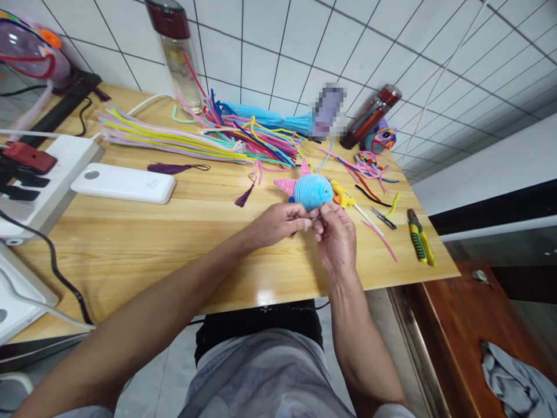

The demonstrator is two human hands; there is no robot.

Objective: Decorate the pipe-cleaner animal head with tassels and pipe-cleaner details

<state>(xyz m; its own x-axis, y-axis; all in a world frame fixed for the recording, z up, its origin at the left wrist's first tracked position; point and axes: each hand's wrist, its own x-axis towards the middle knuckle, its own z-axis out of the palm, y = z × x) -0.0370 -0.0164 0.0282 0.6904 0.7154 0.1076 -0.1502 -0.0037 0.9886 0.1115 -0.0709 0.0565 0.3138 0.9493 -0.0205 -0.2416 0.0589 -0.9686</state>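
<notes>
A light-blue ball of coiled pipe cleaner [310, 193] with pink pointed pieces [285, 186] on its far left side sits just beyond my fingertips. My left hand [278, 225] is closed in a pinch below it, with a few dark strands showing under the fingers. My right hand [338, 235] is also pinched, its fingertips meeting those of my left hand at the ball's near edge. What the fingers hold is too small and hidden to make out. Behind the right hand lies a yellow glue gun [343, 194] with a white glue stick [368, 218].
Bundled pipe cleaners [174, 139] lie along the back, beside a glass bottle [180, 64] and a red flask [369, 119]. Purple tassels [246, 194], a white power bank [124, 183] and a power strip [65, 168] are leftward. Small snips [383, 219] and pliers [420, 239] lie right.
</notes>
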